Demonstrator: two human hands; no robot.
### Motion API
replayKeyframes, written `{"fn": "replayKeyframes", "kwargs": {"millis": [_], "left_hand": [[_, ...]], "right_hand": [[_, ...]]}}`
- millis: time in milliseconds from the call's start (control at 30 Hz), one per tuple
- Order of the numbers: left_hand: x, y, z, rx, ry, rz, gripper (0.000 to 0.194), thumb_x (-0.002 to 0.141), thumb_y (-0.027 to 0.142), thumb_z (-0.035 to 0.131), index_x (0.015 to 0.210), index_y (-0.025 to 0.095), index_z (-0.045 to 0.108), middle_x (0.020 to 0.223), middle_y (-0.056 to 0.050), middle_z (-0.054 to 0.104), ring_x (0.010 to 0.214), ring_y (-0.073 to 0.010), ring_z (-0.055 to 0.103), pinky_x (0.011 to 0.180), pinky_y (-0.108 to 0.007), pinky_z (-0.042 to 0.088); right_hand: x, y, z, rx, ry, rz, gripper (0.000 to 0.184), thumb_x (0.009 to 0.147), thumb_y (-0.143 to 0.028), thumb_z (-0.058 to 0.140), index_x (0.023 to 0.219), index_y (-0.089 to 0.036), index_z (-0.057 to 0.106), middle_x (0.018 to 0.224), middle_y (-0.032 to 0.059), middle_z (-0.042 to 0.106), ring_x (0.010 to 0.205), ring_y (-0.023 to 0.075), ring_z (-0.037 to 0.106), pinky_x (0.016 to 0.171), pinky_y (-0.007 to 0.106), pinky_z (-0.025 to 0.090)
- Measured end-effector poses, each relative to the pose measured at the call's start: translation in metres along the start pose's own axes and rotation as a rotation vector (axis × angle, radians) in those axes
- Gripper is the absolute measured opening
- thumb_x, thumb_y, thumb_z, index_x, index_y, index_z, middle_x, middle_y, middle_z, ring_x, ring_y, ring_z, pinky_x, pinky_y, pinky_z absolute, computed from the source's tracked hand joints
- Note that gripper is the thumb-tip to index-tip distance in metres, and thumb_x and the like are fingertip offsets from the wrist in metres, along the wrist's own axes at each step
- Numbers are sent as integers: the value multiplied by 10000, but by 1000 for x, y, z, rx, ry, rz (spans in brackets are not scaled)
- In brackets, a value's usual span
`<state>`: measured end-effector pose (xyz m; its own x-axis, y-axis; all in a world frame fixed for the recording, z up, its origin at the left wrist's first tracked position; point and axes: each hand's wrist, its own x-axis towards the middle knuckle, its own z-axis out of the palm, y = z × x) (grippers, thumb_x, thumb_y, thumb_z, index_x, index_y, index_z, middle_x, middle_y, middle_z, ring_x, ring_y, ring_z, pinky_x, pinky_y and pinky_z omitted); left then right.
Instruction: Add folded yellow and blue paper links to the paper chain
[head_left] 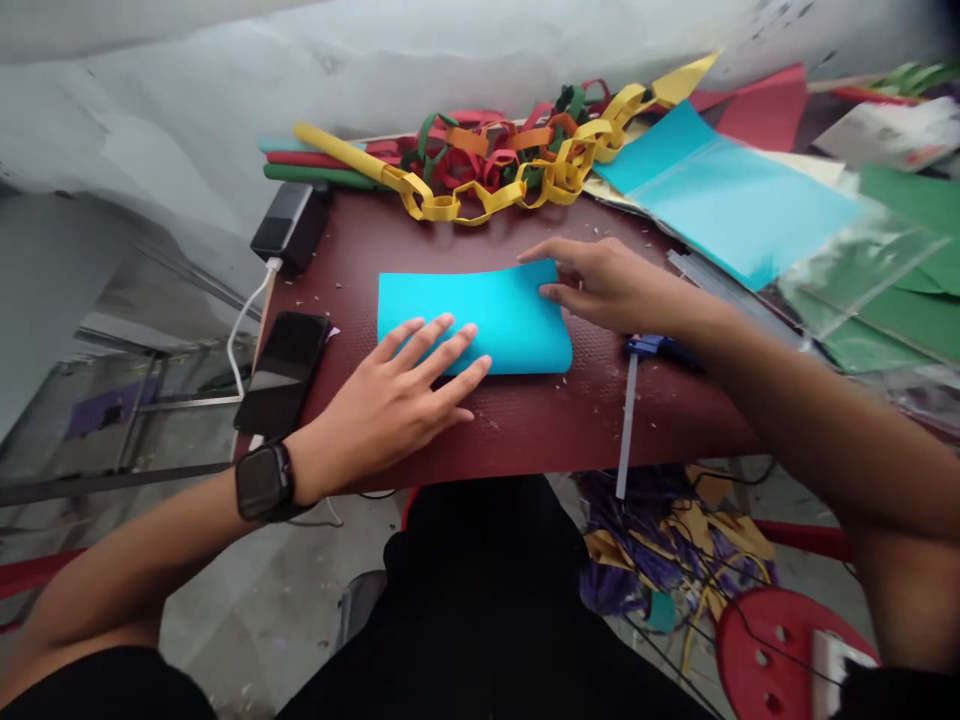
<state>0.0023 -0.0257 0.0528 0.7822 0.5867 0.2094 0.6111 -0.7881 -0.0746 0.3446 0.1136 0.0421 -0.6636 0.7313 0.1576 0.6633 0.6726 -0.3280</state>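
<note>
A bright blue sheet of paper (472, 310) lies folded over on the dark red table, its lower right end bulging in a soft curve. My left hand (409, 385) rests flat across its lower left part, fingers spread, with a black watch on the wrist. At the upper right corner, my right hand (600, 280) grips the paper, thumb by the right side and index finger along the top edge. Under my right forearm lies a pair of blue-handled scissors (649, 347), partly hidden, with a thin grey strip (627, 420) reaching past the table's front edge.
Paper chains (487, 160) in several colours lie along the wall. A black phone (283, 370) and a dark box-shaped device (289, 225) with a white cable sit at the left edge. Blue sheets (742, 200), green sheets (900, 320) and clear plastic cover the right side.
</note>
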Motion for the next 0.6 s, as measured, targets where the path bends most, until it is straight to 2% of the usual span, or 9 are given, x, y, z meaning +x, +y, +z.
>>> {"fn": "replayKeyframes", "kwargs": {"millis": [100,200,233,333,400,500,600], "left_hand": [[8,-2,18,-10,-156,-1,601,1178,450,677,1712,182,610,1818,-220,545,1700,-483,515,1351,-660,502],[9,-3,32,-36,-178,-13,634,1189,491,651,1748,202,575,1831,-212,529,1691,-481,525,1327,-651,517],[8,-3,34,-41,-180,-14,635,1193,500,642,1751,206,572,1831,-210,530,1688,-479,528,1324,-651,516],[7,-1,38,-38,-158,-10,614,1201,503,619,1731,193,594,1777,-221,593,1655,-478,565,1297,-654,530],[7,-1,37,-32,-128,-15,568,1205,470,615,1695,183,634,1712,-225,656,1605,-480,613,1253,-652,558],[5,-2,34,-36,-95,-26,519,1199,431,632,1652,183,676,1636,-209,720,1513,-470,680,1175,-628,599],[3,-5,34,-60,-66,-34,511,1188,472,644,1608,189,716,1607,-201,741,1444,-472,704,1155,-646,598]], "right_hand": [[1,-4,8,-137,22,-10,465,1105,-301,585,1542,-201,708,1215,161,820,1034,331,757,949,500,614],[-5,-30,13,-290,122,-5,451,1157,-356,608,1555,-169,709,1598,261,688,1387,460,660,1125,678,565],[-8,-41,16,-294,97,-26,462,1171,-364,612,1583,-173,695,1654,265,655,1449,482,625,1150,710,552],[-15,-68,28,-270,-45,-164,538,1195,-453,618,1625,-134,671,1702,291,615,1536,534,574,1156,729,569],[-18,-76,38,-266,-108,-236,630,1188,-533,630,1664,-121,652,1729,298,594,1576,577,540,1187,771,548],[-22,-73,52,-253,-165,-273,766,1168,-595,656,1776,-141,549,1794,290,537,1629,587,497,1237,811,504],[-23,-65,60,-233,-169,-297,794,1173,-617,636,1812,-164,510,1835,271,494,1669,587,461,1253,830,491]]}}
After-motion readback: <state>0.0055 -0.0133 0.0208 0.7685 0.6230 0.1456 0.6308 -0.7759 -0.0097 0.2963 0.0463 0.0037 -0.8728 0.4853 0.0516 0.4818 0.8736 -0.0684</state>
